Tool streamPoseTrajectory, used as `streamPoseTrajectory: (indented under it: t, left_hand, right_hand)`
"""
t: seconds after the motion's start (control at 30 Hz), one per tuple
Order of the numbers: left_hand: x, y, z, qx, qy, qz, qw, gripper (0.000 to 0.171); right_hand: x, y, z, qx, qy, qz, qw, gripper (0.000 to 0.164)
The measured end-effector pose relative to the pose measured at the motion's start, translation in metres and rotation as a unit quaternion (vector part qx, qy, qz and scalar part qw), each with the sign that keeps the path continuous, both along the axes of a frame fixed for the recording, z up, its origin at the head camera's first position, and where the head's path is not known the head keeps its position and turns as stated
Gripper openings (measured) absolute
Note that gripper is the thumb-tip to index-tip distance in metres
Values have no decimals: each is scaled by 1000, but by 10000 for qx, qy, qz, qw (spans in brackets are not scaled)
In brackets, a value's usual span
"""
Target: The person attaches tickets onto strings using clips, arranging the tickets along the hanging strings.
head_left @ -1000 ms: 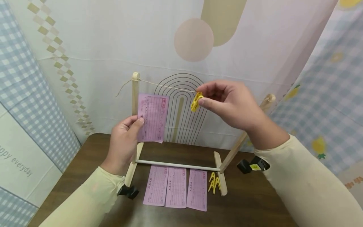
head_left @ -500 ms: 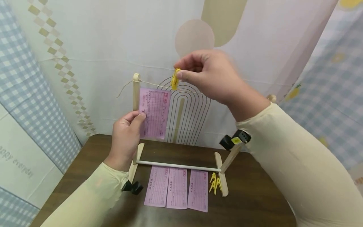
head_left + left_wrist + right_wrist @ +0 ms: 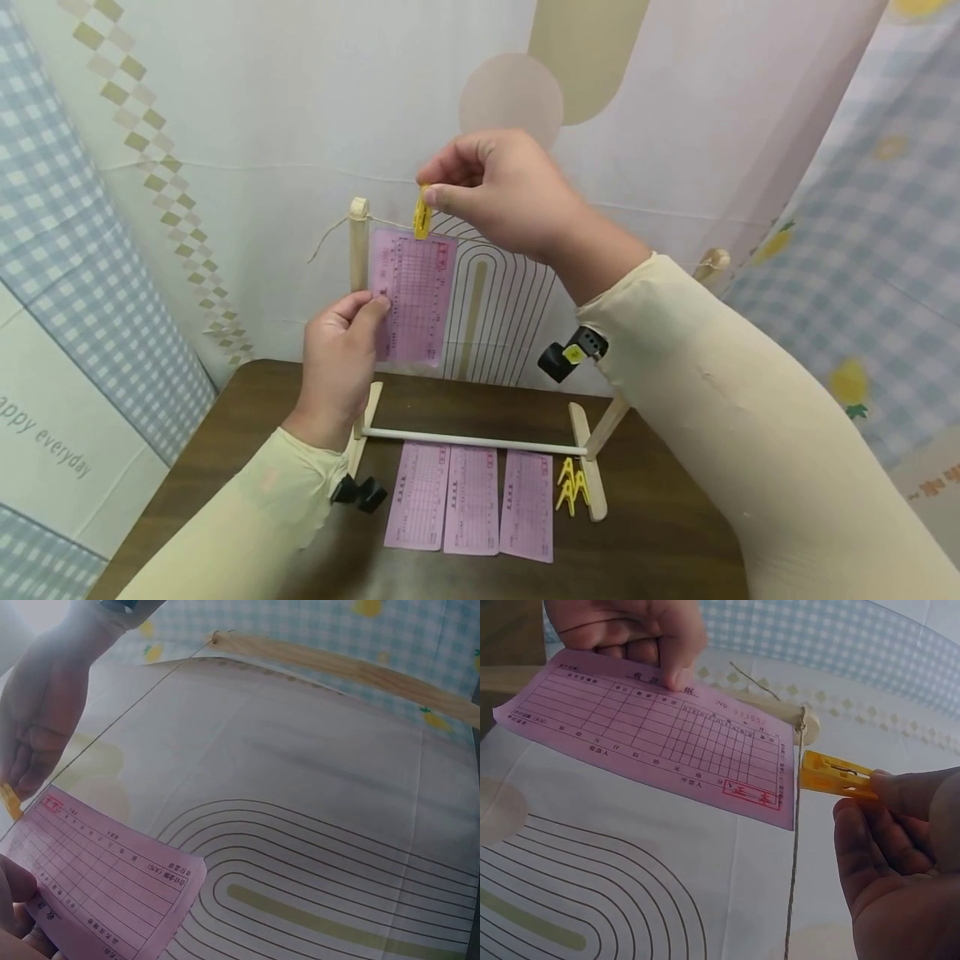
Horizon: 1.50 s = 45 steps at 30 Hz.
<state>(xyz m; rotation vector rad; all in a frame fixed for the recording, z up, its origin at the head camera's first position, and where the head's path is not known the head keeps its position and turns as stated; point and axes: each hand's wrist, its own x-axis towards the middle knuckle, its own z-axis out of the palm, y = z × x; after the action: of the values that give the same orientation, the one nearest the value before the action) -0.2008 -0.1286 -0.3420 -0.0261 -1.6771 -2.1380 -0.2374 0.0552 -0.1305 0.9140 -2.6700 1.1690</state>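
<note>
My left hand (image 3: 341, 358) pinches the left edge of a pink receipt slip (image 3: 416, 308), held upright with its top edge at the string (image 3: 480, 240). Between thumb and fingers of my right hand (image 3: 502, 196) is a yellow clothespin (image 3: 422, 215), pointing down at the middle of the slip's top edge. In the right wrist view the clothespin (image 3: 836, 774) has its tip at the string, right beside the slip's edge (image 3: 780, 810); whether it grips the paper I cannot tell. The left wrist view shows the slip (image 3: 112, 870) against the string, the clothespin partly cut off.
The string runs between two wooden posts (image 3: 360, 258) joined low down by a white rod (image 3: 472, 440). Several more pink slips (image 3: 471, 504) lie on the brown table (image 3: 300, 550) in front of the rod. Yellow clothespins (image 3: 572, 486) lie by the right foot (image 3: 588, 462).
My right hand has carried the clothespin left and up, then down onto the string above the slip. My left hand has raised the slip slightly, up to the string.
</note>
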Motion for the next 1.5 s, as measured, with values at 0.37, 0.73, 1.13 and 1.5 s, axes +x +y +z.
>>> streamPoseTrajectory:
  t: [0.37, 0.73, 1.13, 1.5]
  left_hand:
    - [1, 2, 4, -95, -42, -19, 9999, 26]
    - [-3, 6, 4, 38, 49, -96, 9999, 27]
    - [-3, 1, 6, -50, -77, 50, 9999, 28]
    - [-5, 1, 5, 9, 34, -3, 10000, 27]
  right_hand:
    - [-4, -8, -3, 135, 25, 74, 9999, 9]
    - [-9, -7, -6, 286, 69, 5, 9996, 8]
    - [-10, -10, -5, 398, -230, 82, 9989, 21]
    - [-11, -7, -6, 206, -641, 278, 9973, 35]
